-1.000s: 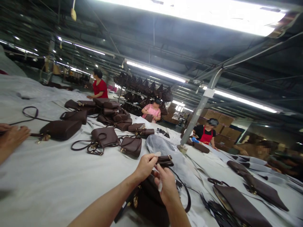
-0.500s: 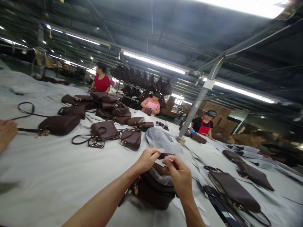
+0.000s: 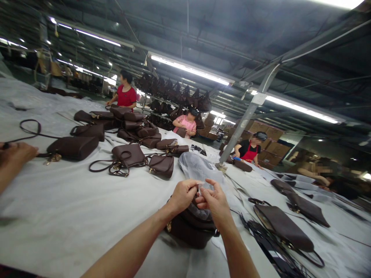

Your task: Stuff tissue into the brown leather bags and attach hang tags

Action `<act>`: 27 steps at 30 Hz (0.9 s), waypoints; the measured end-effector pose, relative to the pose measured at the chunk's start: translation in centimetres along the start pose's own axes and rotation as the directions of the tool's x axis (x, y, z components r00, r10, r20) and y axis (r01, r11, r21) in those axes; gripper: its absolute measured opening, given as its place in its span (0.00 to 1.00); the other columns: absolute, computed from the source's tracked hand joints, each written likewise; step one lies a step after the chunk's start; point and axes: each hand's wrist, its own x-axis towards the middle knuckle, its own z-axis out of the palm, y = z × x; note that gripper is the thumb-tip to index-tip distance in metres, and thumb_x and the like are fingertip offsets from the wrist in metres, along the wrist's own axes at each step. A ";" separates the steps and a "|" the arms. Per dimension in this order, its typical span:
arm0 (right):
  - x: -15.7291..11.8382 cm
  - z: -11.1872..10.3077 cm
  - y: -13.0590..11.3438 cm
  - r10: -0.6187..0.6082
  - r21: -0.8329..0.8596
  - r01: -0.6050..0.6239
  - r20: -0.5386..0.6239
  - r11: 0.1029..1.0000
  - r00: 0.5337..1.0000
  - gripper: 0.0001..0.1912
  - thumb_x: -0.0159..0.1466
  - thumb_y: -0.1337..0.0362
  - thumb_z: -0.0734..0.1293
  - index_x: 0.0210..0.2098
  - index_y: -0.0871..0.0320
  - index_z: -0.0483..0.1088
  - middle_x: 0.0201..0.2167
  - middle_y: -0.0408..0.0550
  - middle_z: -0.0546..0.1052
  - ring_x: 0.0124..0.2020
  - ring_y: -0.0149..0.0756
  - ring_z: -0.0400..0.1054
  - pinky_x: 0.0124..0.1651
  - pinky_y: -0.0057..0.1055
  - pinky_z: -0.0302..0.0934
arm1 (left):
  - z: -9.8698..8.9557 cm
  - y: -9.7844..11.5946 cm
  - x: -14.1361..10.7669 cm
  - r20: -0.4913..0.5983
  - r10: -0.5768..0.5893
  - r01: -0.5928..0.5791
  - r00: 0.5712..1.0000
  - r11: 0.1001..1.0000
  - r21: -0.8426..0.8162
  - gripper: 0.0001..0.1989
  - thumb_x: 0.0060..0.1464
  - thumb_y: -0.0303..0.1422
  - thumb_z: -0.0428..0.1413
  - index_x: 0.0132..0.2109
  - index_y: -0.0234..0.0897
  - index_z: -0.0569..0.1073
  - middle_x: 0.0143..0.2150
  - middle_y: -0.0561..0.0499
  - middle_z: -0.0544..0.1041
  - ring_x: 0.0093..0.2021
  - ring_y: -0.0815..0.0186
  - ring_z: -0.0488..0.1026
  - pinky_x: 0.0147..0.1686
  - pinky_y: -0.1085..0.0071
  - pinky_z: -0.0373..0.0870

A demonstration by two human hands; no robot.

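A dark brown leather handbag [image 3: 189, 233] stands on the table in front of me, its top open. Crumpled clear plastic [image 3: 200, 213] shows inside the opening. Above the bag's rim, my left hand [image 3: 183, 196] is closed in a pinch, fingertips on a thin whitish translucent piece [image 3: 201, 184]. Close beside it, my right hand [image 3: 213, 200] has curled fingers at the same piece, with the index finger raised. Part of the bag's upper edge is hidden behind my hands. Gold-coloured hardware [image 3: 169, 226] hangs at the bag's left side.
Several brown bags [image 3: 129, 156] lie ahead and left; another bag [image 3: 284, 226] and dark straps [image 3: 261, 243] lie right. A plastic bag [image 3: 197, 166] sits beyond my hands, near a metal post [image 3: 242, 125]. Another person's hand [image 3: 19, 154] reaches in at left. Co-workers stand around the table.
My hands have drawn closer together, and the dark strip that showed between them is now mostly hidden. The other person's hand at left has moved further in.
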 end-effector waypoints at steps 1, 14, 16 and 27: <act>0.0 0.0 0.0 0.006 0.007 -0.006 0.003 1.000 1.000 0.42 0.44 0.48 0.76 0.50 0.58 0.58 0.19 0.37 0.74 0.18 0.34 0.71 0.18 0.25 0.66 | 0.0 0.0 -0.1 0.000 -0.001 0.001 1.000 1.000 0.003 0.17 0.57 0.28 0.47 0.46 0.36 0.79 0.36 0.50 0.80 0.33 0.66 0.74 0.38 0.72 0.69; 0.8 -1.0 -0.2 0.028 -0.117 -0.018 0.088 0.993 0.996 0.20 0.50 0.59 0.69 0.39 0.56 0.61 0.17 0.36 0.73 0.17 0.32 0.70 0.20 0.25 0.67 | -0.5 -0.4 -1.1 0.116 0.126 -0.159 0.985 0.921 0.355 0.11 0.61 0.29 0.45 0.46 0.39 0.70 0.33 0.51 0.77 0.32 0.65 0.74 0.34 0.73 0.66; 1.2 -1.2 -0.5 0.003 -0.263 0.027 0.112 0.964 0.994 0.17 0.51 0.62 0.67 0.39 0.56 0.62 0.15 0.34 0.72 0.16 0.33 0.70 0.17 0.25 0.65 | -0.5 -0.6 -1.1 0.134 0.140 -0.181 0.981 0.911 0.370 0.09 0.61 0.29 0.45 0.45 0.40 0.69 0.33 0.52 0.76 0.32 0.65 0.74 0.33 0.73 0.65; 2.8 -1.6 -4.1 0.274 -0.272 -0.193 0.298 0.943 0.915 0.08 0.55 0.61 0.68 0.31 0.60 0.69 0.23 0.46 0.77 0.25 0.35 0.76 0.25 0.26 0.69 | -1.4 -1.0 -0.1 0.127 0.144 -0.177 0.981 0.934 0.309 0.05 0.60 0.31 0.46 0.41 0.40 0.66 0.32 0.53 0.73 0.31 0.66 0.71 0.33 0.74 0.63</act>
